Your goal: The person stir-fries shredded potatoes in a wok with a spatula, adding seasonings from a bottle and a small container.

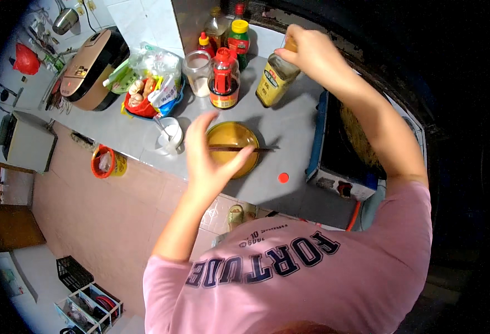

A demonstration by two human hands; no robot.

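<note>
My right hand grips the neck of a glass bottle with a yellow label, which leans slightly over the grey counter. My left hand hovers over the near left side of a yellowish bowl, thumb and fingers spread apart. Dark chopsticks lie across the bowl, and my thumb tip overlaps them in the view. I cannot tell whether it touches them. A small round red cap lies on the counter right of the bowl. Part of the bowl is hidden behind my left hand.
A red-capped sauce bottle, a glass jar and a green bottle stand behind the bowl. Left are a cup of white powder, a garlic basket and a rice cooker. A gas stove borders the right.
</note>
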